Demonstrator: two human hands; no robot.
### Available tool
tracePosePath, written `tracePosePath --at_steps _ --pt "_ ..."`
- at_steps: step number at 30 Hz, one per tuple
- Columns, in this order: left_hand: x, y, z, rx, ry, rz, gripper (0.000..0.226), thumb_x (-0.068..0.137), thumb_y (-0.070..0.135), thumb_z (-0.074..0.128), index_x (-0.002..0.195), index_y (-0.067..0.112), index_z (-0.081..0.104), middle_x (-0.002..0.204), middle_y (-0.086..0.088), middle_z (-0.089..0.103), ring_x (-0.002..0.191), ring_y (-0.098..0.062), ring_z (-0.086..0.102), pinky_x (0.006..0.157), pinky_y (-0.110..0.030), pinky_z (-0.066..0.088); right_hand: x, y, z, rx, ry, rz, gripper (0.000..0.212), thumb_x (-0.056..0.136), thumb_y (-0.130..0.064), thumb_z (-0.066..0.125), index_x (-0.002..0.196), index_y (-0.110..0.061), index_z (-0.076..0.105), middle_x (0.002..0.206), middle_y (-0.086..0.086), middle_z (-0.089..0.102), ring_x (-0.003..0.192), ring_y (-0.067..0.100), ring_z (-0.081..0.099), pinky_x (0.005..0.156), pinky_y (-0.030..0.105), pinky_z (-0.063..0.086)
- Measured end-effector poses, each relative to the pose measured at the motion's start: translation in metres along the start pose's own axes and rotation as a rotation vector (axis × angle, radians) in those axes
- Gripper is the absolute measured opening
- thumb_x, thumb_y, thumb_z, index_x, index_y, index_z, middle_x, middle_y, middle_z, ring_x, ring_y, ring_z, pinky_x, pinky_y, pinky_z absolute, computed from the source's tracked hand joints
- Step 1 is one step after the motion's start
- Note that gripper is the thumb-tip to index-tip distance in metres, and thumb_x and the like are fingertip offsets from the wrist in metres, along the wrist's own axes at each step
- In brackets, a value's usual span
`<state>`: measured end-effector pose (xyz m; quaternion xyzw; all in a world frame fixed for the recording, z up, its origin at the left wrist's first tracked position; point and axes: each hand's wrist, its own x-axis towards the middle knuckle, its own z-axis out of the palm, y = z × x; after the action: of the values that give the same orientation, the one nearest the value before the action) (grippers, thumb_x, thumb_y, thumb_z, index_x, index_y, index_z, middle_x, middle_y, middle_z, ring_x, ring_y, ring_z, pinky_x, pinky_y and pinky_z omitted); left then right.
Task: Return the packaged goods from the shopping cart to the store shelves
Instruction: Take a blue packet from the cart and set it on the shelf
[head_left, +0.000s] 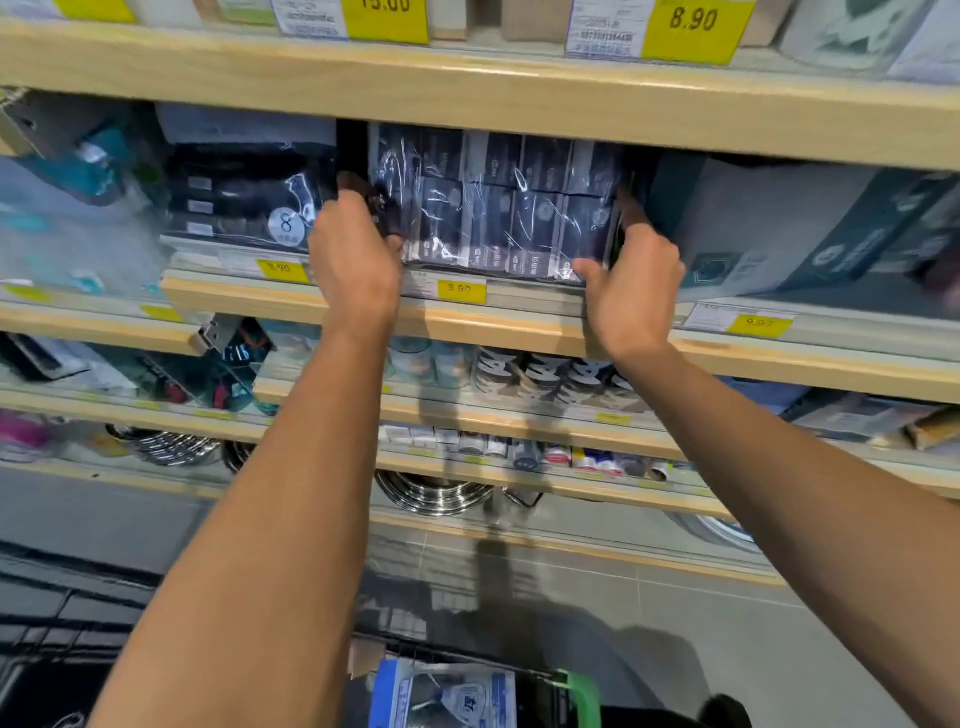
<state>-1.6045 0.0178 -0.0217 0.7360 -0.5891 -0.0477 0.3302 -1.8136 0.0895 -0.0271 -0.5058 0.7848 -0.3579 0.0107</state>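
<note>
A person's left hand (356, 254) and right hand (631, 291) clamp opposite ends of a dark, film-wrapped multipack of small boxes (498, 202), fingers curled round its sides as it sits partly inside the pale wooden shelf (519, 317). The slot looks tight: the glossy wrap could snag the neighbouring teal-and-grey carton (769, 228), or the pack could tip forward off the edge if let go too soon.
</note>
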Motion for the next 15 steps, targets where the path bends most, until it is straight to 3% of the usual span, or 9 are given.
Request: tracePosePath --at_steps 2,4,7,11,15 --pt "-0.002 -0.002 -0.001 0.012 0.005 0.036 0.041 0.086 0.02 0.075 0.121 0.006 0.058 0.122 -0.014 0.059 0.113 -0.033 0.058 0.094 -0.043 0.048 -0.005 -0.001 0.001 0.018 0.061 0.025 0.038 0.089 -0.014 0.072 0.125 -0.007 0.059 0.114 0.01 0.061 0.106 0.026 0.058 0.082 0.029 0.04" --pt "-0.007 -0.004 0.0 -0.043 0.027 0.067 0.037 0.085 0.019 0.075 0.117 0.008 0.058 0.12 -0.01 0.057 0.109 -0.028 0.058 0.095 -0.04 0.049 -0.014 0.0 0.003 0.088 0.135 -0.008 0.037 0.086 -0.004 0.07 0.121 -0.013 0.06 0.114 0.005 0.05 0.106 0.023 0.054 0.09 0.03 0.045" --pt "-0.028 -0.005 -0.003 -0.342 0.105 0.132 0.021 0.082 0.015 0.073 0.101 0.015 0.064 0.106 -0.001 0.063 0.095 -0.014 0.059 0.088 -0.032 0.051 -0.035 0.003 0.01 0.281 0.157 -0.216 0.036 0.081 0.001 0.068 0.112 -0.016 0.064 0.106 -0.001 0.048 0.095 0.018 0.055 0.084 0.03 0.051" --pt "-0.071 -0.019 -0.019 -0.635 0.255 0.082 0.009 0.083 0.008 0.061 0.09 0.01 0.066 0.089 0.0 0.067 0.079 -0.009 0.06 0.072 -0.024 0.052 -0.07 -0.011 0.017 0.44 -0.049 -0.368 0.022 0.085 -0.004 0.069 0.104 -0.013 0.066 0.098 -0.005 0.053 0.08 0.009 0.052 0.073 0.015 0.045" --pt "-0.122 -0.06 -0.034 -0.63 0.277 -0.092 0.007 0.084 0.008 0.059 0.087 0.01 0.066 0.081 0.002 0.066 0.07 -0.007 0.057 0.066 -0.024 0.05 -0.109 -0.02 0.028 0.597 -0.307 -0.466 0.013 0.084 -0.008 0.072 0.096 -0.01 0.068 0.079 -0.001 0.06 0.065 0.012 0.053 0.062 0.021 0.044"
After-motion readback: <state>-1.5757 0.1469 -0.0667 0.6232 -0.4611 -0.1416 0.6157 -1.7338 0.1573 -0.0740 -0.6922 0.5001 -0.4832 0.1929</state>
